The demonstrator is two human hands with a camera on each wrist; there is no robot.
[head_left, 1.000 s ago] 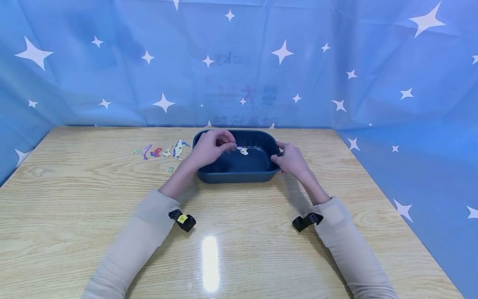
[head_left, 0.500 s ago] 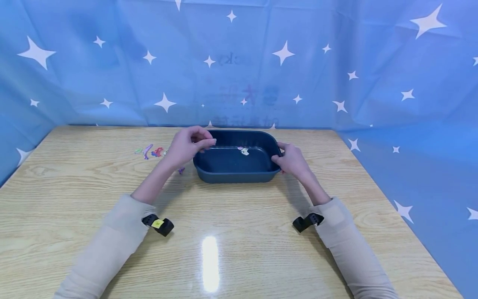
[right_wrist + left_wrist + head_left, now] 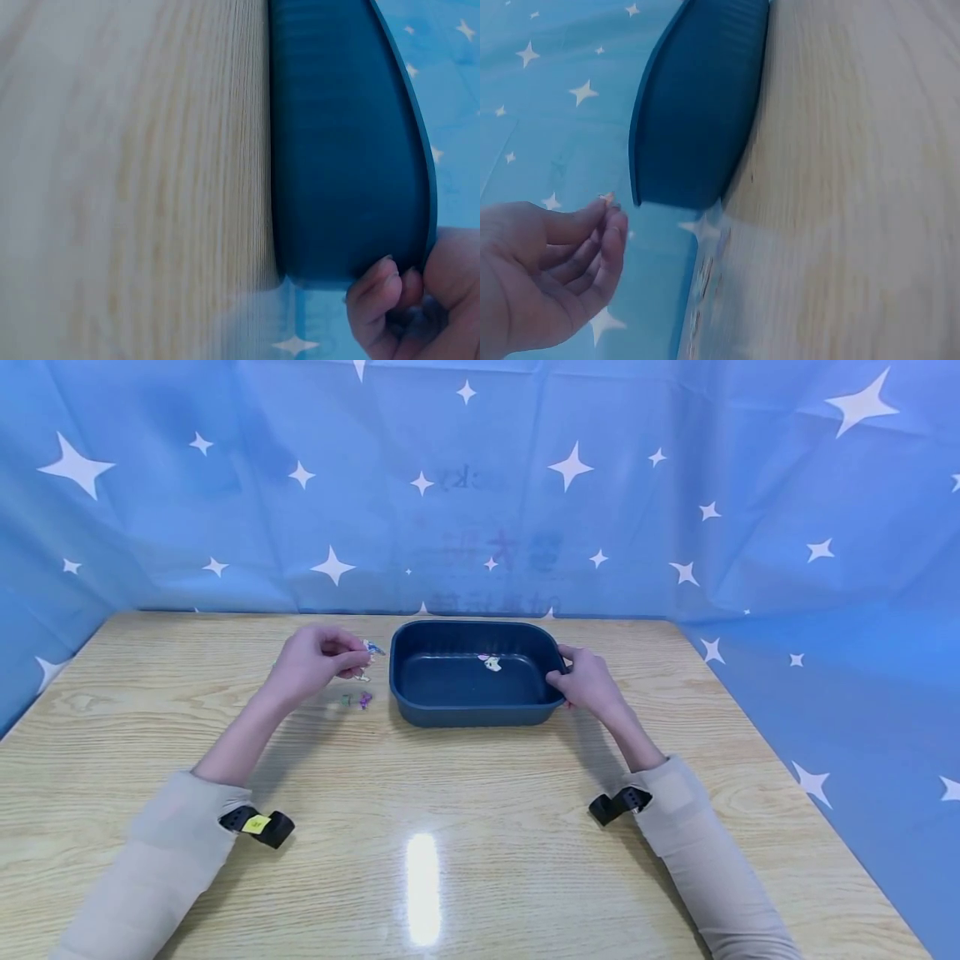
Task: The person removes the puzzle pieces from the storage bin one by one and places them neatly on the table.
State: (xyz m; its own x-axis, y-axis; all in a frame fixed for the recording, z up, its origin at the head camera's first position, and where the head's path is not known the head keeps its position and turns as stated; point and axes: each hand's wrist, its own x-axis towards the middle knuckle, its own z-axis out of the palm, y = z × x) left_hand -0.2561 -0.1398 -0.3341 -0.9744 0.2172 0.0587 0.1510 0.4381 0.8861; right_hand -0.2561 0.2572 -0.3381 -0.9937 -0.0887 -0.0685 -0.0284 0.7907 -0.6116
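Observation:
A dark blue rectangular bin [image 3: 472, 717] stands near the table's far edge, with small white and pink cut-out pieces [image 3: 491, 663] on its floor. My right hand [image 3: 588, 683] grips the bin's right end, thumb over the rim and fingers curled against the outside wall. Left of the bin, above the table, my left hand [image 3: 315, 662] pinches a tiny pale and orange piece [image 3: 609, 199] between thumb and fingertips. Its exact kind I cannot tell. Near that hand lie a blue and white cut-out [image 3: 375, 648], a purple one [image 3: 366, 700] and a green one [image 3: 346, 699].
The wood-grain table [image 3: 465, 793] ends at a blue star-patterned curtain [image 3: 480, 485] behind and to the right. In the left wrist view, thin flat pieces [image 3: 705, 277] lie along the table below the bin's end. My left hand covers part of the row in the head view.
My left hand has moved left from over the bin to above the row of cut-outs, fingertips still pinched together. The right hand and the bin have stayed in place.

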